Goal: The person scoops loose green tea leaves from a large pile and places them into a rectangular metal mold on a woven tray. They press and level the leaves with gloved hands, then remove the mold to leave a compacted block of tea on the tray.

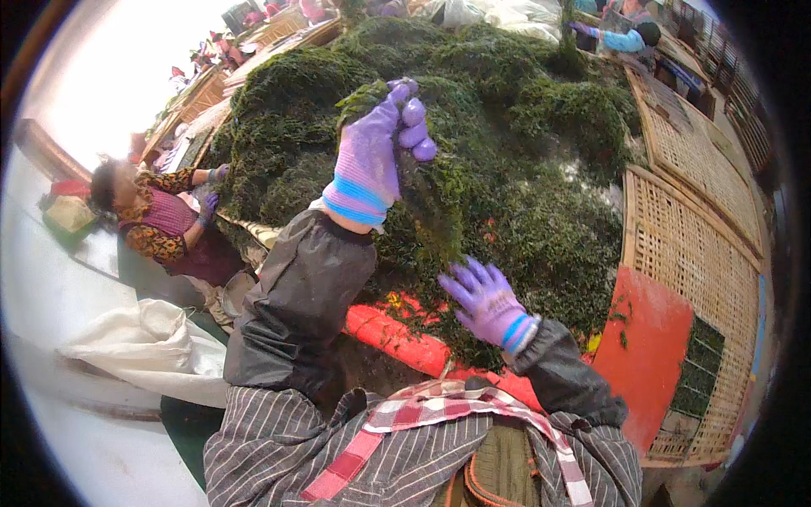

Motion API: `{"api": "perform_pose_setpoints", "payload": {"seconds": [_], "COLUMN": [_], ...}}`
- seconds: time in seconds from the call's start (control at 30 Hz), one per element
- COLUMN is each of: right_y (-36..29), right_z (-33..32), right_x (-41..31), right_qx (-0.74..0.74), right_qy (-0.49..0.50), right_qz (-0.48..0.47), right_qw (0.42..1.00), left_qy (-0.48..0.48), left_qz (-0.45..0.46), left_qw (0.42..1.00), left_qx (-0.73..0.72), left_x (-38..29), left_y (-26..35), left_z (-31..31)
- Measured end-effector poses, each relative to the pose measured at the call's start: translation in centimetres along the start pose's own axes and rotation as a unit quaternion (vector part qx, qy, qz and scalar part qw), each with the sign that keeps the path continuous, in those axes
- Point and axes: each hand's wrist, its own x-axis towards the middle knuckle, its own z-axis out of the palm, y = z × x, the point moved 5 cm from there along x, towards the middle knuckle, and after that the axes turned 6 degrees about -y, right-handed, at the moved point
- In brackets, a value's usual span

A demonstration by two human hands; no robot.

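A purple glove with blue bands at the cuff covers my left hand (383,142), raised over a large heap of dark green seaweed (545,228). Its fingers are closed on a clump of seaweed (362,104), and strands hang down below the fist. Lower and to the right, my right hand (485,298), in a matching glove, has its fingers spread beside the lower end of the hanging strands. It holds nothing that I can see. The red padded edge (396,339) of the work surface runs between the heap and my body.
Woven bamboo racks (684,234) lie along the right, with a red board (643,355) and a seaweed-filled grid (697,367). A co-worker (171,222) reaches into the heap at left; another (624,38) stands at the far right. A white sack (152,342) lies at lower left.
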Motion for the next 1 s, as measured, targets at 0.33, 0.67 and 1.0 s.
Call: {"api": "perform_pose_setpoints", "payload": {"seconds": [0.33, 0.67, 1.0], "right_y": [3.8, 0.4, 0.4], "right_z": [-11.7, -2.6, 0.3], "right_x": [-0.2, 0.1, -3.8], "right_qx": [0.630, 0.777, 0.826], "right_qy": [0.231, -0.016, 0.002], "right_qz": [-0.113, 0.034, 0.133], "right_qw": [0.733, 0.628, 0.547], "left_qy": [-0.037, 0.057, 0.129], "left_qz": [-0.158, -0.141, -0.138], "left_qw": [0.978, 0.984, 0.959], "left_qx": [-0.127, -0.093, -0.214], "left_x": [-2.1, -3.6, -7.0], "left_y": [-5.5, -10.7, -18.2], "left_z": [-1.0, -5.6, -10.1]}}
